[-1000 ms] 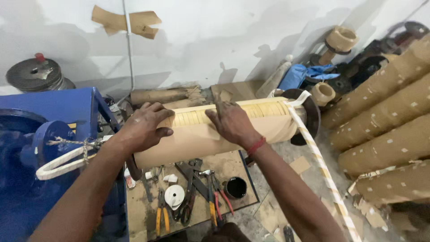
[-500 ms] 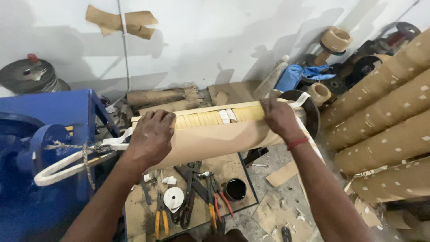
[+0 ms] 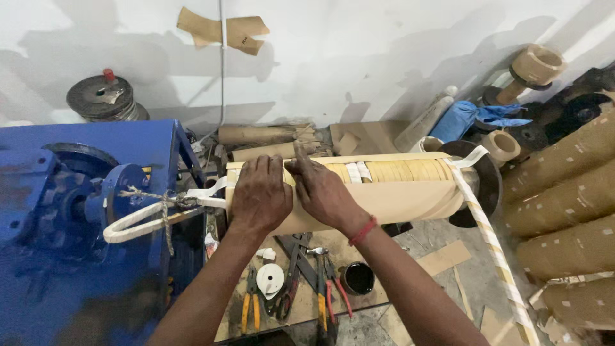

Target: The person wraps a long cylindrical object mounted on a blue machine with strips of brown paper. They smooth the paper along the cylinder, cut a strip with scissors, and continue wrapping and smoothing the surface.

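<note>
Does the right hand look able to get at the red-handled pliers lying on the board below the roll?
Probably yes: the right hand rests on the paper roll holding nothing, and the red-handled pliers lie uncovered just below it, with open space between.

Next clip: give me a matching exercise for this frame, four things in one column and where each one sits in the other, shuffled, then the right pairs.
Things:
1. left hand
2. right hand
3. blue machine
4. pliers

Places:
A. flat on the board below the roll
B. on the tan roll, nearer the machine
C. left of the roll, a white loop tied to it
D. on the roll, beside the other hand, red band at the wrist

Pairs: 1-B, 2-D, 3-C, 4-A
</note>
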